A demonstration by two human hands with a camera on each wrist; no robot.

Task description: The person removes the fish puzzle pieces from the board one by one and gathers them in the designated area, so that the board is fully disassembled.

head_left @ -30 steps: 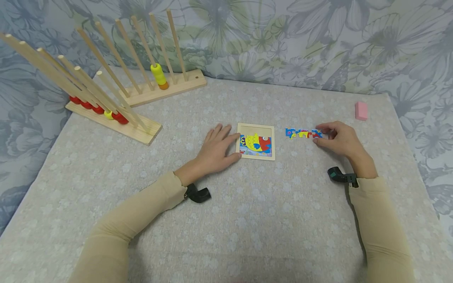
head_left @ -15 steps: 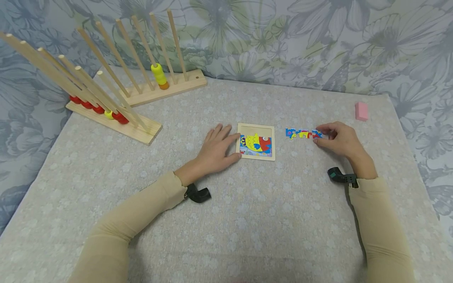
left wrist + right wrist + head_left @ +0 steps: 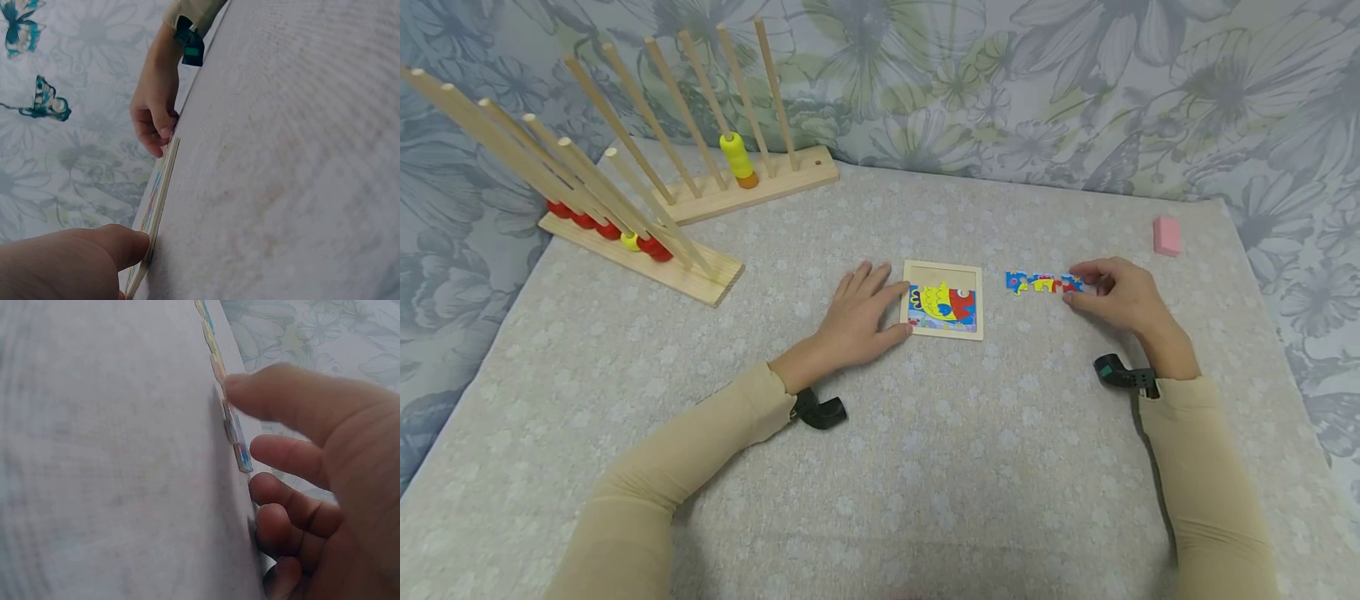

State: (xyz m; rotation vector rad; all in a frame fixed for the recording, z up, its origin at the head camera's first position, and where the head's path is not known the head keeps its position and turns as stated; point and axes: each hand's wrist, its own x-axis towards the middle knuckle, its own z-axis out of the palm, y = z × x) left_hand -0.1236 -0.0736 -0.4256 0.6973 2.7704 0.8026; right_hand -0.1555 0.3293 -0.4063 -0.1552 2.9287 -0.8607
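Observation:
In the head view a small wooden frame puzzle lies on the table, its lower part filled with a yellow and red fish and its top strip bare wood. My left hand rests flat at its left side, fingers spread, with index finger and thumb on the frame's edge. To the right is a short row of jigsaw pieces in blue, yellow and red. My right hand holds the blue and red jigsaw piece at the row's right end between thumb and fingers; its far side is hidden by them.
Two wooden peg stands stand at the left: the nearer stand bears red and yellow beads, the farther stand yellow and orange ones. A pink block lies at the back right. Flower-patterned covering rises behind the table's back edge.

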